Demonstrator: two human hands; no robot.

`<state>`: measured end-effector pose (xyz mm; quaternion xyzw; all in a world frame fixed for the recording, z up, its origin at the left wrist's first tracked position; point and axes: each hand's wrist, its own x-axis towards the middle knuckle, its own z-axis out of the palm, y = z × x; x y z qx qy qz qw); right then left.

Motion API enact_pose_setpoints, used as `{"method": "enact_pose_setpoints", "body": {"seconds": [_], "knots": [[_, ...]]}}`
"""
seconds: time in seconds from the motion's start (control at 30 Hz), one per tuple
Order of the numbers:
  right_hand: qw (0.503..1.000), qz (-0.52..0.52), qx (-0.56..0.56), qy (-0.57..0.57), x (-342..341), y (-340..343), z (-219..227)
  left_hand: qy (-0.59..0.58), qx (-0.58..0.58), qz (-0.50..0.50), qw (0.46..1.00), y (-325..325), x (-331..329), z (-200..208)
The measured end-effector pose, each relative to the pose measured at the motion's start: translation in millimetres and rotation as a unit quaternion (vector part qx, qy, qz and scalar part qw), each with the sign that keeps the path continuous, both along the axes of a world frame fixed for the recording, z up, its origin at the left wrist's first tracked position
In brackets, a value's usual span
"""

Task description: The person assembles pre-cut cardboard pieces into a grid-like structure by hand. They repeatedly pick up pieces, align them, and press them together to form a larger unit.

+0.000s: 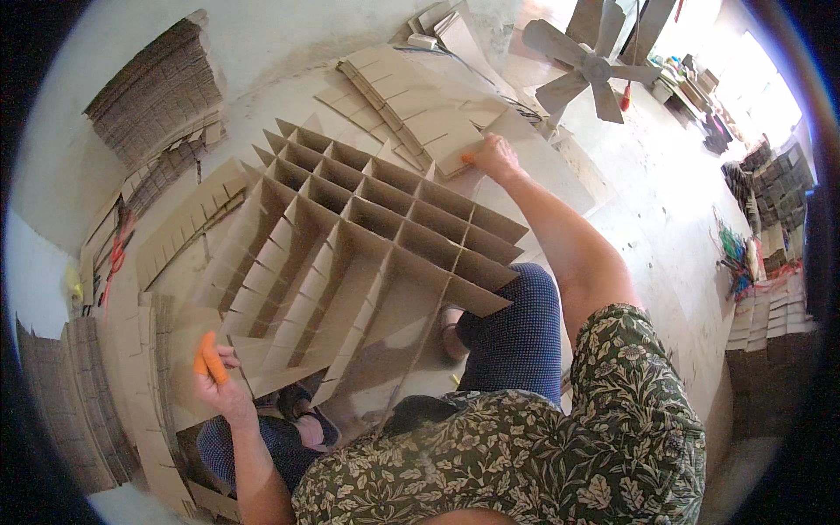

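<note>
In front of me a grid of brown cardboard dividers [350, 206] stands partly assembled. Crossing strips form cells at its far side, and long slotted strips fan out toward me. My left hand [223, 381], with orange covers on two fingers, is raised beside the grid's near left corner. Those fingers stretch upward, and I see nothing held in them. Reaching far right, my right hand [497, 159] has its fingers closed at the near end of a slotted cardboard strip [437, 131] on a pile. An orange cover shows on one finger; the thumb is hard to make out.
A grey fan [595, 70] stands at the far right. Slotted cardboard pieces [197, 214] lie left of the grid, with tall cardboard stacks [79, 394] along the left side. More cardboard [770, 328] is piled at the right. My knee [516, 332] is close to the grid's right corner.
</note>
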<state>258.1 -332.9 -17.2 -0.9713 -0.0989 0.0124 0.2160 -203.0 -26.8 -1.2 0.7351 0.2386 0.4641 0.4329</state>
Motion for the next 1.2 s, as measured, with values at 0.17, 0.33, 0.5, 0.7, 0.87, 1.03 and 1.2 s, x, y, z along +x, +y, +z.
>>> {"method": "enact_pose_setpoints", "body": {"seconds": [0.17,0.33,0.5,0.7,0.87,1.03,1.2], "knots": [[0.993,-0.027,0.063,-0.095,19,-22,-19,-0.002,-0.067,-0.047,0.997,-1,3,-7],[0.986,-0.021,0.134,-0.093,12,-27,-3,0.029,-0.062,-0.054,0.996,-3,-1,-6],[0.959,-0.032,0.201,-0.195,-7,-39,34,0.019,-0.077,-0.050,0.996,2,-4,-11],[0.865,0.022,0.479,-0.144,-87,-41,90,-0.013,-0.058,-0.054,0.997,3,-9,-9],[0.820,0.070,0.567,-0.027,-169,-36,126,-0.048,-0.070,-0.084,0.993,-24,-9,16],[0.774,0.104,0.607,0.146,-267,15,105,-0.052,-0.270,-0.314,0.909,-49,9,30],[0.775,0.185,0.569,0.204,-316,40,71,-0.145,-0.455,-0.349,0.806,-59,9,26]]}}
